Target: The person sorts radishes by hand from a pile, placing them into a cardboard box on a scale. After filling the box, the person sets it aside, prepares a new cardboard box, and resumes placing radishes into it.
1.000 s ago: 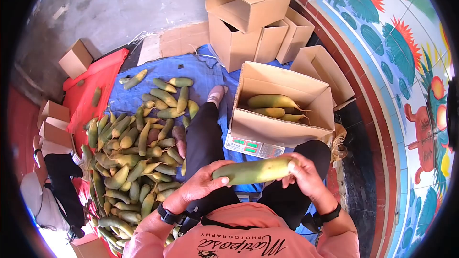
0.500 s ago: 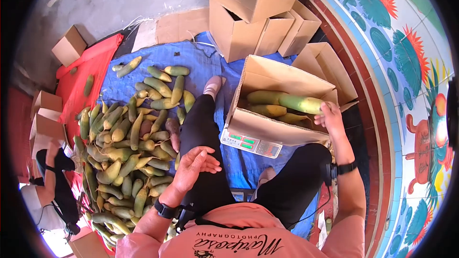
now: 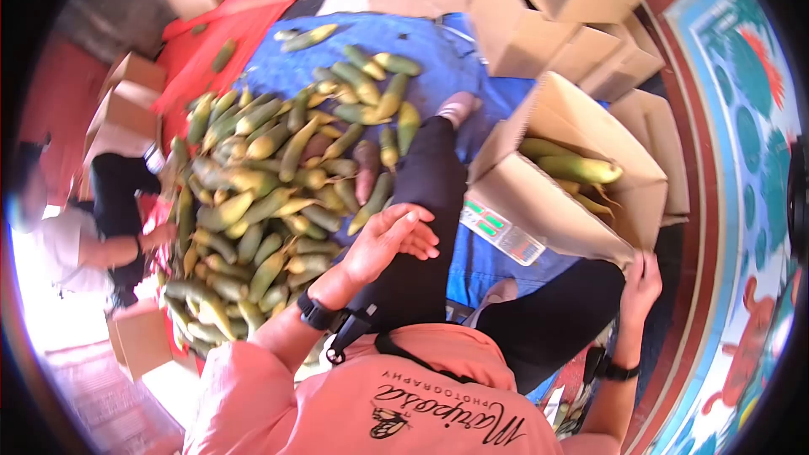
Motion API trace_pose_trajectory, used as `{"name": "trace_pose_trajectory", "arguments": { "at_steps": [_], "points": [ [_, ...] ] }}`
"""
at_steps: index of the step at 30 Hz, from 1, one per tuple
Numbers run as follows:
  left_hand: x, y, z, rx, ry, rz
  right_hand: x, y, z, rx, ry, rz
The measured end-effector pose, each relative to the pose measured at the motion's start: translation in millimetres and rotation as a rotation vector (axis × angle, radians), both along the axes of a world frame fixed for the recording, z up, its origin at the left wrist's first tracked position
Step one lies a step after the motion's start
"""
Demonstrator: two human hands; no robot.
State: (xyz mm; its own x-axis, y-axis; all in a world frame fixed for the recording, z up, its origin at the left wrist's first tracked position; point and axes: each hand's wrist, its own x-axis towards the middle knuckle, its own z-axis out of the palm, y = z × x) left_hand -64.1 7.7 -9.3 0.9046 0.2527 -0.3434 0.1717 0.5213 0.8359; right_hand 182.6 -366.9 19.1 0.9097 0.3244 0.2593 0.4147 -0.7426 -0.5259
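An open cardboard box point(image 3: 556, 202) stands tilted before me, with several long green radishes point(image 3: 581, 170) inside. My right hand point(image 3: 641, 288) has its fingers closed on the box's near right corner. Under the box, the front panel of a digital scale point(image 3: 501, 232) shows green lit figures. Over my left knee hovers my left hand point(image 3: 389, 244), its fingers loosely apart with nothing in them. Left of that hand spreads a big heap of green radishes point(image 3: 261, 194), one of them reddish point(image 3: 366, 170).
A blue tarp point(image 3: 438, 55) lies under the heap, and a red sheet point(image 3: 185, 63) adjoins it. Stacked cardboard boxes point(image 3: 539, 25) stand at the back right. Another person point(image 3: 101, 240) reaches toward the heap from the left. A painted tiled wall point(image 3: 750, 118) runs along the right.
My right hand has let go of the radish, now lying in the box, and moved down to the box's corner. The view has turned left; my left hand stays over my knee.
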Motion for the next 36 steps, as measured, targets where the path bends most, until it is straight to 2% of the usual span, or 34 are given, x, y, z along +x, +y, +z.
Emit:
{"name": "trace_pose_trajectory", "arguments": {
  "at_steps": [1, 3, 5, 6, 9, 10, 11, 12, 14, 15, 17, 20, 23, 24, 27, 29, 31, 32, 33, 35, 36],
  "points": [
    [-7, 4, 0, 0.003, 0.021, 0.026, -10, -13, -9, -0.018, 0.133, -0.065],
    [-27, 17, -13, 0.013, 0.072, 0.113, -29, -17, -24, -0.122, -0.281, 0.158],
    [-52, 32, -38, 0.109, 0.128, 0.209, -39, -15, -26, -0.117, -0.27, 0.143],
    [-67, 40, -49, 0.23, 0.212, 0.247, -44, -13, -26, -0.119, -0.26, 0.105],
    [-134, 71, -122, 0.271, 0.529, 0.331, -45, -8, -27, -0.156, -0.263, 0.111],
    [-158, 74, -132, 0.362, 0.632, 0.353, -46, -8, -27, -0.159, -0.256, 0.122],
    [-185, 83, -148, 0.537, 0.78, 0.256, -46, -8, -27, -0.164, -0.261, 0.126],
    [-215, 92, -170, 0.608, 0.936, 0.178, -45, -5, -27, -0.166, -0.269, 0.129],
    [-282, 98, -224, 1.473, 1.106, -0.484, -44, -2, -27, -0.165, -0.295, 0.148],
    [-289, 88, -217, 1.469, 1.111, -0.487, -45, -1, -28, -0.163, -0.323, 0.159],
    [-297, 72, -197, 1.024, 1.457, 0.118, -44, 0, -27, -0.177, -0.323, 0.164],
    [-304, 66, -187, 1.152, 1.436, 0.099, -42, -1, -29, -0.202, -0.315, 0.16],
    [-308, 81, -203, 1.21, 1.476, 0.042, -42, -2, -31, -0.214, -0.295, 0.161],
    [-310, 89, -210, 1.21, 1.511, -0.043, -42, -2, -30, -0.214, -0.295, 0.16],
    [-315, 108, -227, 1.093, 1.551, -0.041, -44, 0, -28, -0.238, -0.29, 0.154],
    [-313, 114, -234, 1.101, 1.552, -0.051, -43, -2, -28, -0.241, -0.284, 0.155],
    [-310, 123, -236, 1.116, 1.655, -0.155, -43, 1, -29, -0.235, -0.277, 0.153],
    [-303, 121, -231, 1.258, 1.685, -0.185, -44, 3, -28, -0.236, -0.287, 0.156],
    [-295, 118, -220, 1.26, 1.679, -0.19, -45, 3, -27, -0.239, -0.298, 0.161],
    [-283, 113, -197, 1.295, 1.618, -0.349, -45, 3, -26, -0.243, -0.281, 0.152],
    [-287, 110, -203, 1.305, 1.579, -0.296, -45, 4, -27, -0.236, -0.266, 0.146]
  ]
}}
